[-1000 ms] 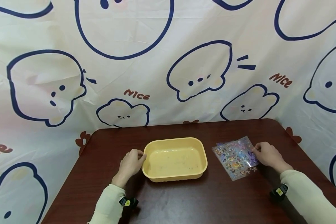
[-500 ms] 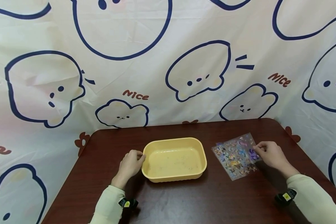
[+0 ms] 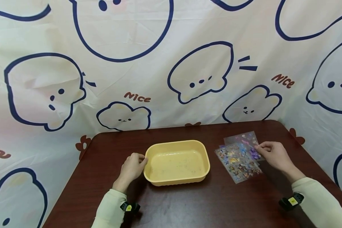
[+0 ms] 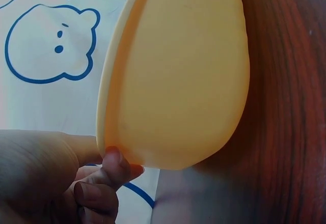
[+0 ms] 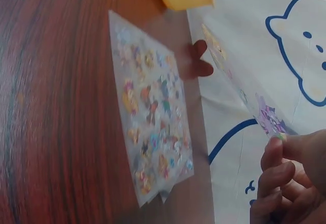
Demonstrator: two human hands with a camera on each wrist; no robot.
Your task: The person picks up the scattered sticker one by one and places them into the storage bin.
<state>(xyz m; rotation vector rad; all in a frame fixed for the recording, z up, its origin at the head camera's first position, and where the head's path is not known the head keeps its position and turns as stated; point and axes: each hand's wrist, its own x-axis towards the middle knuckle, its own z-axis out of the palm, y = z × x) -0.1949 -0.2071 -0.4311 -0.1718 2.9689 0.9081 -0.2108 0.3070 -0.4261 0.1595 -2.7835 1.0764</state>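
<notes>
My left hand (image 3: 132, 167) pinches the left rim of a shallow yellow plastic basin (image 3: 176, 166); in the left wrist view thumb and fingers close on the rim of the basin (image 4: 178, 81). Between thumb and fingers, my right hand (image 3: 275, 155) holds one clear sticker sheet (image 3: 248, 138) by its edge. That lifted sheet (image 5: 270, 117) shows purple figures in the right wrist view and stands tilted, apart from the others. Other clear sheets of small colourful stickers (image 3: 235, 166) lie overlapping on the table, just left of the right hand.
Both basin and sheets are on a dark brown wooden table (image 3: 193, 205) with rounded far corners. A white cloth (image 3: 159, 72) printed with blue cartoon outlines hangs behind and along the sides. Each wrist wears a black strapped device (image 3: 292, 201).
My right hand has pulled the top sheet up and away from the pile, so more of it shows beyond the others. The left hand stays on the basin's rim.
</notes>
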